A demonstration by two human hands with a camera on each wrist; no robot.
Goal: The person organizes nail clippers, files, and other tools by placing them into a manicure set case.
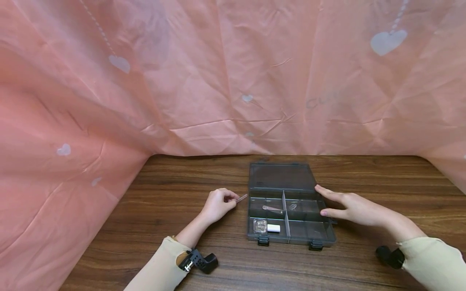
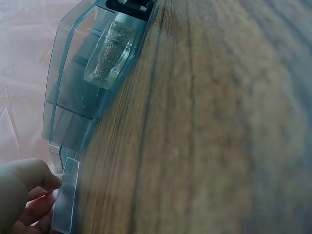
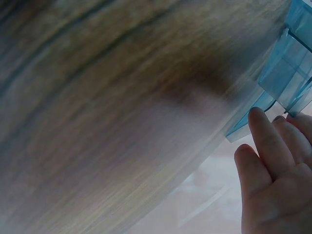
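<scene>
Organizer box [image 1: 290,204]: smoky clear plastic, open on the wooden table [image 1: 174,250], lid laid back flat behind the tray, two latches at the near edge.
Position: centre of the table, between the two hands, well clear of the pink cloth backdrop [image 1: 182,81].
Compartments: a small metal tool [image 1: 272,209] in a middle-left cell; a white block [image 1: 274,228] and a crinkly clear packet [image 1: 259,226] side by side in the near-left cell; right cells look bare.
Left hand [image 1: 217,205]: fingers curled, pinching a small clear plastic strip [image 1: 242,198], likely a loose divider, just beside the box's left wall.
Right hand [image 1: 351,207]: flat and relaxed, fingers straight, resting against the box's right edge, steadying it.
Step in hand: judged as bringing the strip up to the tray while the other hand braces it.
Next move calls for: lining the strip up with a slot in the wall, holding it upright, keeping the box from sliding.
</scene>
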